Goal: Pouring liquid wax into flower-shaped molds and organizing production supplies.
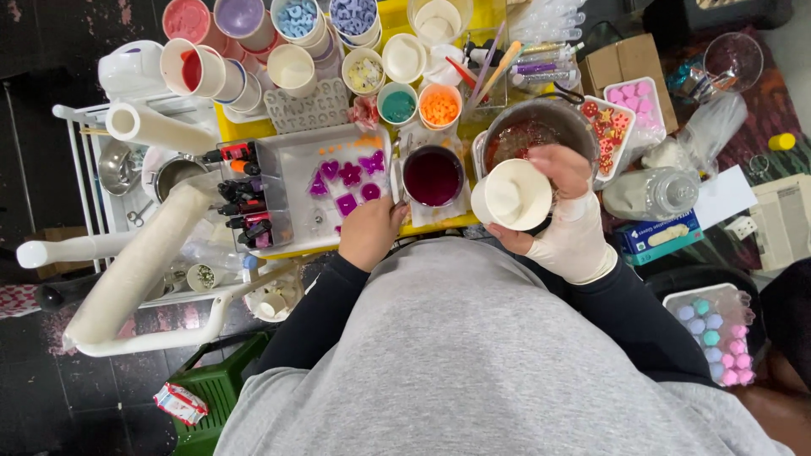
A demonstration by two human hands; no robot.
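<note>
My right hand (564,211), its wrist and palm wrapped in a white glove or bandage, holds a white paper cup (512,195) with pale wax inside, just in front of a metal pot (541,131) of reddish liquid. My left hand (369,232) rests closed at the table's near edge, touching the clear tray (291,169) that carries purple and magenta wax shapes (348,181). Between my hands stands a cup of dark magenta liquid (432,176) on a paper towel.
Many cups of coloured wax and beads (296,42) crowd the yellow table's back. Dye bottles (241,203) stand at the tray's left. A white roll (139,262) lies on the left rack. Pink shapes in trays (629,110), a plastic jug (650,192) and a box sit right.
</note>
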